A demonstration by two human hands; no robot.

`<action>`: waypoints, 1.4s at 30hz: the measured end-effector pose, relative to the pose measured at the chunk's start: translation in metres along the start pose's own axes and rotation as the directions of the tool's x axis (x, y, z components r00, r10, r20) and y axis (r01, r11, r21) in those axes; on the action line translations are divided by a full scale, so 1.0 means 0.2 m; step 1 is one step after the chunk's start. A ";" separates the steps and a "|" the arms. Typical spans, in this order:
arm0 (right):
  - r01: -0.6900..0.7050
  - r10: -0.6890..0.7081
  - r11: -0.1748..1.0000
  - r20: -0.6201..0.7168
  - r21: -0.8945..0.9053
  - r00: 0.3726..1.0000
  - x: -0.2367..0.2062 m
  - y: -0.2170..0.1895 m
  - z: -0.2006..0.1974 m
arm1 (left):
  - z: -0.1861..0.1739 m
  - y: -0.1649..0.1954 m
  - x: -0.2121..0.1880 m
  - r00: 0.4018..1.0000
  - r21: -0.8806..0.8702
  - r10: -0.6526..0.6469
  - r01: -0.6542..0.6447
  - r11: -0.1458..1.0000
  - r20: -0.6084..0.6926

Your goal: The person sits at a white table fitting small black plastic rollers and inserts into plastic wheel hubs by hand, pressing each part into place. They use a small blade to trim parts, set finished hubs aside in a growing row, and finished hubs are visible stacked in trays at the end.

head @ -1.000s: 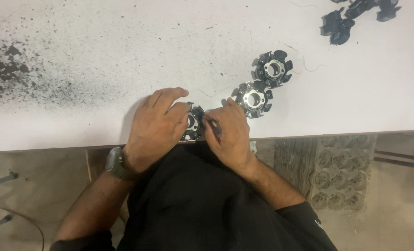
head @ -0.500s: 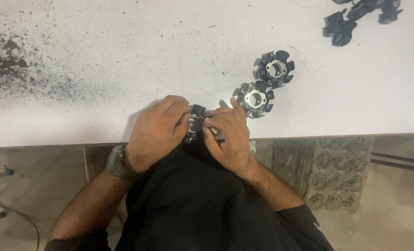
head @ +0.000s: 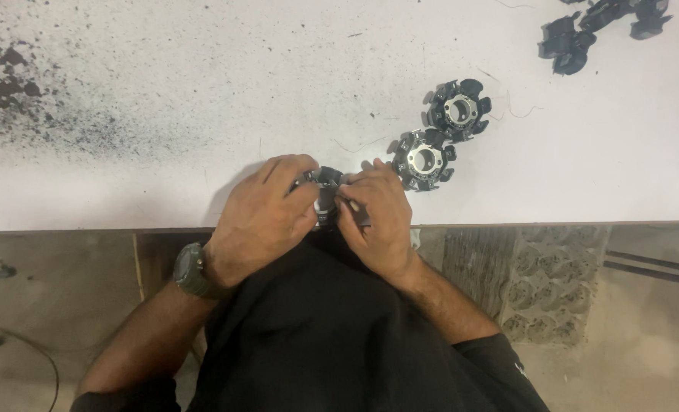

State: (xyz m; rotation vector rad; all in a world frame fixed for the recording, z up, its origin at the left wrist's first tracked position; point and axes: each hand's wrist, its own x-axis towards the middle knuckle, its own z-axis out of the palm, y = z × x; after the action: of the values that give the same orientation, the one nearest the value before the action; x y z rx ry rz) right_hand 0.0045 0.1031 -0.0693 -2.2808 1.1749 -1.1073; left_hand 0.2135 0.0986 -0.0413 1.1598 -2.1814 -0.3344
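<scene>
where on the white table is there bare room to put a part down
Bare room: the middle of the white table, between the black speckled stain and the two round black parts. Crowded: by both hands and the top right pile.

A single head-worn camera looks steeply down from above the person, close over the near edge of the white bench (head: 126, 91). The bench fills the frame toward 12 o'clock, the floor (head: 568, 320) toward 6 o'clock.
</scene>
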 end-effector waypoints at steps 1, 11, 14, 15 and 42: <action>-0.003 0.003 1.000 0.007 0.015 1.000 0.00 0.00 0.00 | -0.01 0.00 0.00 0.999 0.042 0.052 -0.052 0.998 0.005; 0.105 -0.105 0.994 -0.018 0.043 0.994 -0.04 0.02 0.01 | 0.04 -0.01 0.01 0.985 -0.068 -0.165 0.168 0.983 0.048; 0.110 -0.110 0.993 -0.004 0.029 0.994 -0.05 0.04 0.03 | 0.04 -0.01 0.00 0.977 -0.083 -0.199 0.205 0.975 0.075; 0.104 -0.103 0.994 -0.009 0.020 0.995 -0.05 0.04 0.03 | 0.05 -0.01 -0.01 0.976 -0.085 -0.206 0.212 0.974 0.073; 0.101 -0.100 0.991 0.013 -0.087 0.995 -0.05 -0.05 0.08 | 0.02 0.02 -0.12 0.979 -0.046 -0.201 0.201 0.979 -0.012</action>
State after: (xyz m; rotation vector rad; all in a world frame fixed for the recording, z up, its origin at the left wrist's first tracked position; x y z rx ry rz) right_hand 0.0173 0.1167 -0.0784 -2.4331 1.1374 -1.1015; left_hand 0.2175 0.1207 -0.0527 1.3566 -2.0356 -0.4558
